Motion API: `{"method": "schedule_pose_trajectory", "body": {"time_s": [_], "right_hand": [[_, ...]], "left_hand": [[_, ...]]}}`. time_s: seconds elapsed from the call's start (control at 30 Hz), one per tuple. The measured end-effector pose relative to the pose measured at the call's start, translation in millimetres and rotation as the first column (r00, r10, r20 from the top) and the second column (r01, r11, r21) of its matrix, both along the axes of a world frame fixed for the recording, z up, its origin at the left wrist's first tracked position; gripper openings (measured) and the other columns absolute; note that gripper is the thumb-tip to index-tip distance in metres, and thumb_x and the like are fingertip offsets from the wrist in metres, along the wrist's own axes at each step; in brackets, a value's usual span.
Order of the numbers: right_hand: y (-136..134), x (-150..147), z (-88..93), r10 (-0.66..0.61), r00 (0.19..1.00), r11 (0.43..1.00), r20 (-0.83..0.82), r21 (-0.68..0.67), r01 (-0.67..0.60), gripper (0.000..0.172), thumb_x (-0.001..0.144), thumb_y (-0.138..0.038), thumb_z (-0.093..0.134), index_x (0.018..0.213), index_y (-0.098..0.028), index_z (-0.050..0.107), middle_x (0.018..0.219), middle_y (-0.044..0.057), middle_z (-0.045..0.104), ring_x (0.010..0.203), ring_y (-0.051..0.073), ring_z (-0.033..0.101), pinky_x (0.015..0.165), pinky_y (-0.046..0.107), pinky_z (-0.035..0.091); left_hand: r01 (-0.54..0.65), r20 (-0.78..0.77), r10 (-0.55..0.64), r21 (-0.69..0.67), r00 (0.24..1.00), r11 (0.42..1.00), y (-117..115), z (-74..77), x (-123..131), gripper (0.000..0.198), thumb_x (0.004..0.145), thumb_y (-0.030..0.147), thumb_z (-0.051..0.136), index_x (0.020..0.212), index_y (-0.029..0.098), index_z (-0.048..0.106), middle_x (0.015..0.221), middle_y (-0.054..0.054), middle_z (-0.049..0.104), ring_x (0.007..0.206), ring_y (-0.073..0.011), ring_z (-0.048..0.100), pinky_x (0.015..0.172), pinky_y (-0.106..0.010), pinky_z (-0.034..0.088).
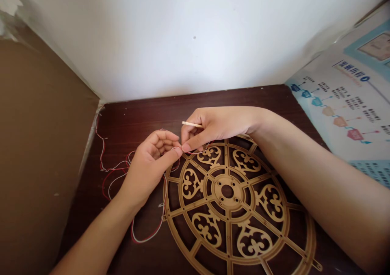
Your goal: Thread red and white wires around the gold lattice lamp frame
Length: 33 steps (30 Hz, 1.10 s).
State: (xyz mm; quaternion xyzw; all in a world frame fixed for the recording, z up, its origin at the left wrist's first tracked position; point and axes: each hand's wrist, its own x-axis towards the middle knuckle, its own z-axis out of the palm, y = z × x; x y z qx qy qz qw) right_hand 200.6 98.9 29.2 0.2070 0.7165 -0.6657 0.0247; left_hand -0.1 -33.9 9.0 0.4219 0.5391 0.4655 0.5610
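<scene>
A round gold openwork frame (231, 202) with scroll patterns and a hub lies flat on the dark wooden table (137, 116). My left hand (149, 165) is at the frame's upper left rim, fingers curled, pinching thin red and white cord (146, 236). My right hand (213, 126) meets it fingertip to fingertip, pinching the same cord, and also holds a thin pale stick (191, 124) that points left. The cord trails in loops over the table to the left of the frame.
A white wall (183, 35) rises behind the table. A brown panel (36, 145) closes the left side. On the right, a printed poster (350, 104) with a flow chart leans against the table edge.
</scene>
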Motion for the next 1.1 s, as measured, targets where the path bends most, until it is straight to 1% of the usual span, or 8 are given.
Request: {"method": "schedule_pose_trajectory", "body": {"time_s": [0.13, 0.33, 0.47, 0.6, 0.67, 0.73, 0.9, 1.1], "right_hand": [[-2, -1, 7.3, 0.010, 1.000, 0.998, 0.025, 0.056, -0.011, 0.036, 0.092, -0.053, 0.084, 0.090, -0.017, 0.081, 0.076, 0.001, 0.072, 0.067, 0.011, 0.059, 0.064, 0.026, 0.042], [-12, -3, 24.4, 0.034, 0.995, 0.975, 0.092, 0.215, -0.053, 0.037, 0.096, -0.048, 0.075, 0.078, -0.016, 0.075, 0.070, 0.001, 0.068, 0.060, 0.010, 0.051, 0.059, 0.026, 0.037], [-17, -5, 28.5, 0.010, 0.993, 0.947, 0.117, 0.319, -0.047, 0.035, 0.099, -0.037, 0.068, 0.070, -0.018, 0.066, 0.062, -0.003, 0.059, 0.054, 0.008, 0.044, 0.056, 0.028, 0.033], [-20, -8, 30.4, -0.012, 0.990, 0.906, 0.137, 0.420, -0.047, 0.043, 0.101, -0.042, 0.067, 0.067, -0.019, 0.052, 0.060, -0.005, 0.045, 0.055, 0.009, 0.035, 0.054, 0.031, 0.026], [-23, -10, 32.5, -0.034, 0.986, 0.879, 0.163, 0.475, -0.048, 0.046, 0.101, -0.041, 0.067, 0.066, -0.020, 0.047, 0.060, -0.005, 0.041, 0.055, 0.009, 0.032, 0.055, 0.032, 0.024], [-26, -13, 35.0, -0.054, 0.980, 0.845, 0.192, 0.531, -0.057, 0.044, 0.100, -0.037, 0.068, 0.066, -0.019, 0.048, 0.060, -0.005, 0.043, 0.055, 0.009, 0.032, 0.055, 0.032, 0.024], [-32, -18, 39.1, -0.084, 0.962, 0.759, 0.258, 0.643, -0.106, 0.039, 0.100, -0.035, 0.066, 0.067, -0.019, 0.052, 0.060, -0.003, 0.054, 0.051, 0.008, 0.036, 0.054, 0.033, 0.026], [-38, -20, 41.2, -0.104, 0.954, 0.684, 0.279, 0.717, -0.135, 0.032, 0.100, -0.027, 0.063, 0.070, -0.019, 0.055, 0.062, -0.003, 0.055, 0.049, 0.008, 0.036, 0.054, 0.032, 0.027]], "left_hand": [[-0.018, -0.026, 0.018, 0.016, 0.999, 1.000, 0, -1.7, 0, 0.026, 0.082, 0.027, 0.090, 0.100, 0.019, 0.072, 0.092, -0.001, 0.076, 0.085, -0.0126, 0.070, 0.082, -0.025, 0.056], [-0.067, -0.084, 0.071, 0.045, 0.994, 0.997, 1, -4.0, 1, 0.028, 0.077, 0.025, 0.090, 0.096, 0.019, 0.070, 0.089, 0.000, 0.074, 0.083, -0.0138, 0.068, 0.081, -0.027, 0.055], [-0.090, -0.071, 0.093, 0.040, 0.993, 0.995, 1, -4.0, 3, 0.029, 0.076, 0.025, 0.090, 0.095, 0.018, 0.070, 0.091, 0.000, 0.075, 0.084, -0.0138, 0.069, 0.081, -0.027, 0.055], [-0.101, -0.062, 0.102, 0.026, 0.993, 0.995, 0, -3.2, 3, 0.028, 0.075, 0.022, 0.091, 0.093, 0.018, 0.070, 0.091, 0.000, 0.076, 0.084, -0.0131, 0.070, 0.081, -0.026, 0.055], [-0.107, -0.059, 0.109, 0.029, 0.992, 0.994, 0, -3.1, 3, 0.027, 0.075, 0.021, 0.091, 0.092, 0.018, 0.070, 0.091, 0.000, 0.076, 0.084, -0.0127, 0.070, 0.082, -0.026, 0.056], [-0.114, -0.058, 0.116, 0.033, 0.992, 0.993, 0, -3.4, 3, 0.026, 0.075, 0.021, 0.090, 0.092, 0.018, 0.070, 0.090, 0.000, 0.076, 0.083, -0.0126, 0.069, 0.082, -0.026, 0.056], [-0.125, -0.058, 0.127, 0.041, 0.990, 0.991, 1, -4.9, 3, 0.028, 0.075, 0.023, 0.089, 0.093, 0.018, 0.069, 0.091, -0.001, 0.076, 0.083, -0.0136, 0.069, 0.079, -0.027, 0.055], [-0.136, -0.117, 0.140, 0.042, 0.983, 0.990, 1, -6.1, 3, 0.029, 0.075, 0.027, 0.087, 0.092, 0.019, 0.065, 0.090, -0.001, 0.076, 0.081, -0.0145, 0.066, 0.077, -0.029, 0.051]]}}
